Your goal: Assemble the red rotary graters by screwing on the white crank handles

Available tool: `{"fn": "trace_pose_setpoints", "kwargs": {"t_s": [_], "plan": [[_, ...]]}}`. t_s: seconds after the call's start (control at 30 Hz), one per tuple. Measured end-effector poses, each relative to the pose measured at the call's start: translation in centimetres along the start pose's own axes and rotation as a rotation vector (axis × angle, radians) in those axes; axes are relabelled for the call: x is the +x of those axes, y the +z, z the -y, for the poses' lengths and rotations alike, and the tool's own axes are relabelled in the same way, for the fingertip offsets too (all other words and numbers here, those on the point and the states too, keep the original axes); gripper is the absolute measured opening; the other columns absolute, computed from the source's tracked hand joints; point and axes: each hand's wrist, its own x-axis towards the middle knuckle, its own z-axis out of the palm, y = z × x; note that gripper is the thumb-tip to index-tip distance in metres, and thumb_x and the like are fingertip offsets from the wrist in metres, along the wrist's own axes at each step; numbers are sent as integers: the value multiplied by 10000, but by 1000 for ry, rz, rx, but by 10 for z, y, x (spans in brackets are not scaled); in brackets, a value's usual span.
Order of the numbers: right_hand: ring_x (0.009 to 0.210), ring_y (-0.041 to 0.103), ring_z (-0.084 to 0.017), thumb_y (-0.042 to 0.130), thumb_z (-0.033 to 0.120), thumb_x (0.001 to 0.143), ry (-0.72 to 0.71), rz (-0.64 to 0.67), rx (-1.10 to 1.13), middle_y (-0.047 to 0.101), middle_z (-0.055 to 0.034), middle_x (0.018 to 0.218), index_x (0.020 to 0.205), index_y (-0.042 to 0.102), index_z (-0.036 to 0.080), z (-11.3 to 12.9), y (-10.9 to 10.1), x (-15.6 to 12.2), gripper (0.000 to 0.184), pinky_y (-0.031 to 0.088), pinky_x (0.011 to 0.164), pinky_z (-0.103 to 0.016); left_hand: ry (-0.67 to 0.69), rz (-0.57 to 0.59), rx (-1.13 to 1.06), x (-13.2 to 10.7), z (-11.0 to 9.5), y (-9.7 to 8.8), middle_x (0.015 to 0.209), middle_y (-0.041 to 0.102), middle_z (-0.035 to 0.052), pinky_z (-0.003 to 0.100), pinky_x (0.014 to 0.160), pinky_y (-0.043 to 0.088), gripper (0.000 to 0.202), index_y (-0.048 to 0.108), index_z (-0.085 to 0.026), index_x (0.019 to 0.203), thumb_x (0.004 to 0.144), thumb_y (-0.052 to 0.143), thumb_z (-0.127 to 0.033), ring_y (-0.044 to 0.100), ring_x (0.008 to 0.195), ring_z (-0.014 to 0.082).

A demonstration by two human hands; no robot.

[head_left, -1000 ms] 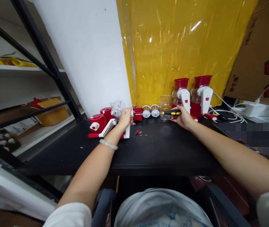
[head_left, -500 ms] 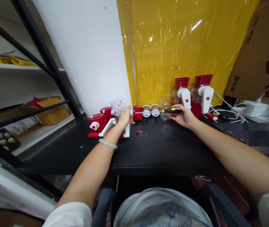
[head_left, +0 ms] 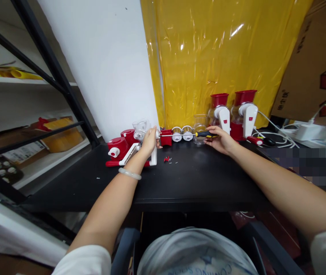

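My right hand [head_left: 219,140] is closed on the black and yellow handle of a screwdriver [head_left: 204,134], held level with its long shaft pointing left. The shaft's tip reaches a white plastic part [head_left: 154,156] that my left hand [head_left: 149,141] grips; my fingers hide much of this part. Just left of that hand are a red grater base [head_left: 119,147] with a white knob and a white crank arm [head_left: 130,153]. A clear plastic housing [head_left: 140,129] stands behind it. Small red pieces [head_left: 167,159] and several tiny screws [head_left: 171,163] lie on the black tabletop between my hands.
Two metal grater drums [head_left: 176,134], a red part [head_left: 166,138] and a clear container [head_left: 200,128] stand along the back. Two assembled red and white rotary graters [head_left: 244,114] are at the right, near white cables [head_left: 287,142]. A black-framed shelf [head_left: 65,86] borders the left.
The view has shifted very slightly. Both hands keep their grips, and the screwdriver still meets the white part in nearly the same position.
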Motion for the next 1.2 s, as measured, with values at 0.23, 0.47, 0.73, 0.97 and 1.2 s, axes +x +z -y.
{"fn": "trace_pose_setpoints", "kwargs": {"t_s": [0.23,0.47,0.73,0.97,1.2], "plan": [[365,376,-102,659,527,882,-23,-77,-216,424,60,416,755,572,222,-8,-2,9,341,496,481,-292,7,-7,-4,2,1,-1,495,410,-83,204,434,471,319,528,-194,866,976,441,-480,386,341,78],[614,623,-138,696,143,698,-3,10,4,653,34,714,848,616,234,-1,-2,0,193,557,616,-297,11,-6,0,1,1,0,501,410,-81,210,427,473,320,524,-196,853,974,452,-483,387,343,80],[380,432,-126,595,531,918,-6,-85,-235,457,28,427,723,576,217,-7,0,7,371,464,455,-286,8,-16,-1,3,1,-1,499,412,-82,196,429,459,320,542,-195,879,984,432,-477,384,341,75],[558,577,-109,764,252,796,-20,-24,-54,639,26,695,827,599,235,-3,-1,2,169,558,627,-298,13,-6,-6,2,1,-1,502,411,-84,200,433,458,360,542,-197,873,952,467,-540,387,343,73],[673,681,-160,668,212,823,30,13,64,723,-7,794,849,606,231,-2,1,1,70,569,668,-320,4,-12,-5,0,0,0,497,411,-81,201,425,461,327,528,-196,861,963,464,-500,388,341,76]]}}
